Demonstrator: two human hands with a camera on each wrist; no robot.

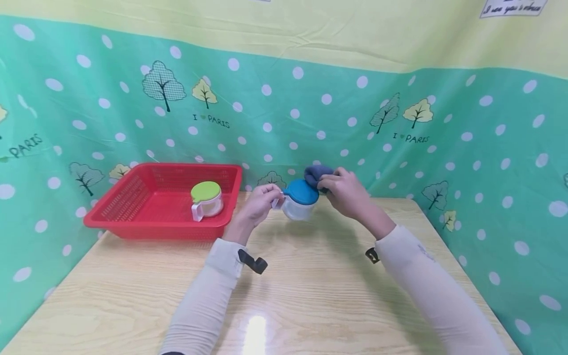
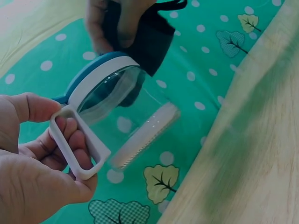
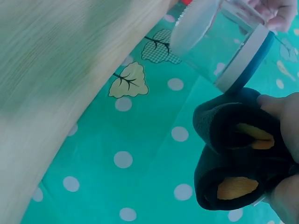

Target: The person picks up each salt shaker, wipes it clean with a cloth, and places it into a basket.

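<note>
My left hand (image 1: 259,204) holds a clear seasoning jar (image 1: 298,210) by its white handle (image 2: 96,148), thumb on the handle's upper end and fingers behind it. The jar is tilted and raised above the table, its blue lid (image 1: 302,191) closed. A folded dark blue cloth (image 1: 316,173) is in the grip of my right hand (image 1: 348,195), against the lid's right edge. Orange shows inside two folds of the cloth (image 3: 222,121) in the right wrist view. My right palm is hidden.
A red plastic basket (image 1: 117,228) stands on the left of the wooden table (image 1: 301,296). Inside it, at the right, sits a similar jar with a green lid (image 1: 206,191). A green dotted curtain (image 1: 266,118) hangs behind and along the sides.
</note>
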